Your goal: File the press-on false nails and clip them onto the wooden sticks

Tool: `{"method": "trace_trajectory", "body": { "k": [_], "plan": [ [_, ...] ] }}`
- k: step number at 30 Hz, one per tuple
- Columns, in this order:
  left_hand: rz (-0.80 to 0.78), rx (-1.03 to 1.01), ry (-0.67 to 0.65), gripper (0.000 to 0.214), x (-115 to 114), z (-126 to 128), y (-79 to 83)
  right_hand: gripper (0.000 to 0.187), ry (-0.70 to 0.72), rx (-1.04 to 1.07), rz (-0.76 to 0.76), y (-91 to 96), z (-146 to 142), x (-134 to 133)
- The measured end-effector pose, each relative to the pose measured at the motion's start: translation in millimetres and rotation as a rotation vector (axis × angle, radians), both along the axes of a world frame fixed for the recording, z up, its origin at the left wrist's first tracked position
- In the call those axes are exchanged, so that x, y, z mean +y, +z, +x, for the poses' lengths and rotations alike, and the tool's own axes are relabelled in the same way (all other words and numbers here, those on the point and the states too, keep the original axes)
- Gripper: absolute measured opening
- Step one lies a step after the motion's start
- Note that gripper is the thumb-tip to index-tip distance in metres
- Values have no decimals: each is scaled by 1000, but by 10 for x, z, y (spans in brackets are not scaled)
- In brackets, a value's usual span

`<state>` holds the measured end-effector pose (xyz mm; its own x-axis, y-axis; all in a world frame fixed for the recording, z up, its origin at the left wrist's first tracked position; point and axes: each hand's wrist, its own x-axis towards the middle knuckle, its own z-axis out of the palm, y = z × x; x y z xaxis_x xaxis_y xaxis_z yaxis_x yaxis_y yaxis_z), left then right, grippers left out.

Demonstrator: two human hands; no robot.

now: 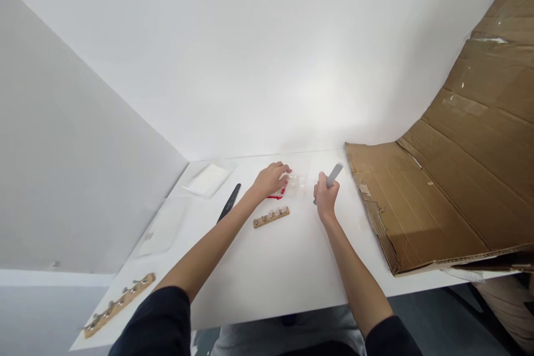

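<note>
My left hand (272, 179) is curled over the left side of a clear plastic pack (297, 183) with a red edge and rounded clear bumps; its fingertips touch the pack, and part of the red edge is hidden beneath the hand. To the right of the pack, my right hand (326, 194) is closed in a fist around a slim grey tool (335, 173). The tool's rounded end points up, its narrow end down near the table; its exact kind is unclear. A short wooden strip (271, 217) with several small pegs, some with pale caps, lies in front of the pack.
Left of my left forearm lies a black, tapered tool (229, 203). A clear packet (207, 179) with white contents sits at the back left, with a clear sheet (161, 231) nearer. A longer wooden strip (119, 305) with metal pieces is at the front left. Cardboard (429, 206) covers the right side.
</note>
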<state>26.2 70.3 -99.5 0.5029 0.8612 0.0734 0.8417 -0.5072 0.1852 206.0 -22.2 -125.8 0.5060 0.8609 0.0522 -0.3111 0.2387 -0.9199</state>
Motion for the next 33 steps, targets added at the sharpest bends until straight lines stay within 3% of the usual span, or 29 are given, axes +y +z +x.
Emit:
{"method": "trace_trajectory", "body": {
  "k": [9,24,33],
  "plan": [
    [11,177,-91,31,-47,258,-91,52,3,20,-20,-44,0,40],
    [36,286,22,27,-27,257,-69,52,11,21,-43,31,-3,4],
    [30,281,20,27,-25,271,-89,52,14,19,-55,40,-9,2]
  ]
}}
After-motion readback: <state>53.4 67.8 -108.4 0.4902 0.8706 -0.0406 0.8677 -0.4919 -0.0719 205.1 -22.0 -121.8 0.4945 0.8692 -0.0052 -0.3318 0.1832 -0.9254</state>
